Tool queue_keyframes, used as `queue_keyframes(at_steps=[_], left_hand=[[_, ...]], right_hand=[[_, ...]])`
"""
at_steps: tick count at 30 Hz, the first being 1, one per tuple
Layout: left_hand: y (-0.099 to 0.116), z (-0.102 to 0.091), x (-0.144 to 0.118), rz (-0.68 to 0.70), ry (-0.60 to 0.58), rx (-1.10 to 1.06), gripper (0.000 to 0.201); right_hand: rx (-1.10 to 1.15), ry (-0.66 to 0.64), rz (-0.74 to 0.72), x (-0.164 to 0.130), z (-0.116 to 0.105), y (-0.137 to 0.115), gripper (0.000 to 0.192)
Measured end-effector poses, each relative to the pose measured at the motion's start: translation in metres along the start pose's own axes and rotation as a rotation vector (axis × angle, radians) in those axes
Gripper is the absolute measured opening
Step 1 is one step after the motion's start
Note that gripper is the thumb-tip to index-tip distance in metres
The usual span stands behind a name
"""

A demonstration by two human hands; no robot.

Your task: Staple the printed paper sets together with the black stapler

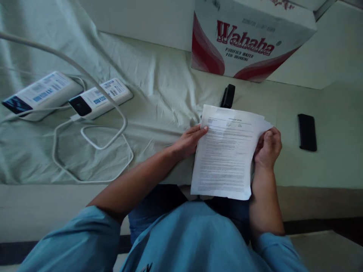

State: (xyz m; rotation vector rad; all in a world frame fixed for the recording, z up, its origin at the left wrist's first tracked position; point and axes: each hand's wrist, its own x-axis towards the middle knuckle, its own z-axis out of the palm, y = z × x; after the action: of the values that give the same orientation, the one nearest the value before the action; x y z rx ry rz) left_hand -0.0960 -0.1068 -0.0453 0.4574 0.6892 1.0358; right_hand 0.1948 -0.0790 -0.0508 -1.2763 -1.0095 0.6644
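Note:
A small stack of printed paper sheets (224, 158) is held up between my two hands, over the near edge of the cloth-covered table. My left hand (190, 140) grips its left edge, with the thumb on the front and the fingers behind. At the upper right corner, my right hand (268, 147) is closed on the sheets, which fan slightly apart there. Just beyond the top edge of the papers lies a black stapler-like object (228, 96), its near end partly hidden by them.
Behind stands a white and red Wahaha water carton (246, 45). A black phone-like object (307, 132) lies to the right. On the left are two white power banks (100, 98) with a looping white cable (56, 158). The pale green tablecloth (159, 90) is wrinkled.

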Motion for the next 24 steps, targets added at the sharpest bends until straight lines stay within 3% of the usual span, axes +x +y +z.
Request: queue_keyframes(at_steps=[8,24], left_hand=[[0.0015,0.0011,-0.0015,-0.034,-0.013,0.035,0.041],[-0.0003,0.0015,-0.001,-0.012,-0.089,0.132,0.051]], right_hand=[[-0.124,0.032,0.002,-0.0019,-0.0003,-0.0069,0.047],[0.004,0.075,-0.019,0.0015,-0.0005,-0.0006,0.044]])
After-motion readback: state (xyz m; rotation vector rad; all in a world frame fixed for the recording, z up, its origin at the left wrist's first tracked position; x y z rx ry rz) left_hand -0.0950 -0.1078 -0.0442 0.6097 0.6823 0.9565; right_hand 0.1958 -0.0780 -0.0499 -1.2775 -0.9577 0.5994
